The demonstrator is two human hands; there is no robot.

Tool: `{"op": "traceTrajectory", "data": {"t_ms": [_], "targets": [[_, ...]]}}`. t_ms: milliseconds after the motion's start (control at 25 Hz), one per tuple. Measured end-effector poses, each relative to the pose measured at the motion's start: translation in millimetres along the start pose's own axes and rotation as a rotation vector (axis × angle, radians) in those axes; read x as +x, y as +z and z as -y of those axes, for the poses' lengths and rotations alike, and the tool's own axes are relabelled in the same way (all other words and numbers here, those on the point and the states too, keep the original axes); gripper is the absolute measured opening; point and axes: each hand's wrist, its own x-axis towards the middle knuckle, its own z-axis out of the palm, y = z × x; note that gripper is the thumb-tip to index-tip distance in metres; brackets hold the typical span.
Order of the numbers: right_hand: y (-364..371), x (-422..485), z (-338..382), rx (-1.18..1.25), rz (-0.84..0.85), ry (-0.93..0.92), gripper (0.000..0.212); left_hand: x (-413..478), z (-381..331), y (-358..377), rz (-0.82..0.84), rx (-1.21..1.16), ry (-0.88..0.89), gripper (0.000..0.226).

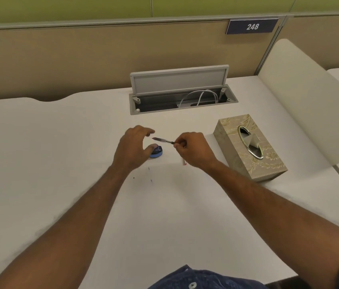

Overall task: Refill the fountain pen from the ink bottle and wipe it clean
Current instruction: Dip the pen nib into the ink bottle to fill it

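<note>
My right hand (193,150) pinches the back end of the fountain pen's inner part (163,140), a thin dark piece held nearly level and pointing left above the desk. My left hand (132,147) hovers with spread fingers just left of the pen tip, its thumb over the small ink bottle (156,153). The bottle is dark with a blue base and stands on the white desk (60,163). A small white and pink piece (184,162) pokes out below my right hand. Whether the bottle is capped is unclear.
A patterned tissue box (237,155) with a tissue sticking up stands right of my right hand. An open cable hatch (183,97) with a white cable lies behind. Small ink spots (149,175) mark the desk near my left wrist. A partition wall runs along the back.
</note>
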Motion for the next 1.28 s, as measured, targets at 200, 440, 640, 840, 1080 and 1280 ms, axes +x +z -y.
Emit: {"op": "traceTrajectory", "data": {"t_ms": [200, 440, 640, 840, 1080, 1280], "targets": [[-4, 22, 16, -0.267, 0.154, -0.049, 0.021, 29, 3, 2, 0.247, 0.184, -0.082, 0.053], [-3, 30, 24, -0.431, 0.211, -0.104, 0.021, 33, 5, 11, 0.389, 0.132, -0.021, 0.046], [-2, 51, 35, -0.473, 0.216, -0.207, 0.02, 46, 6, 11, 0.368, 0.047, 0.033, 0.035], [0, 75, 48, -0.532, 0.266, -0.291, 0.021, 53, 21, 9, 0.416, 0.044, -0.006, 0.024], [1, 90, 59, -0.57, 0.321, -0.345, 0.023, 51, 31, 16, 0.417, -0.023, -0.071, 0.021], [10, 89, 63, -0.563, 0.347, -0.356, 0.024, 48, 36, 24, 0.363, -0.109, -0.137, 0.019]]}}
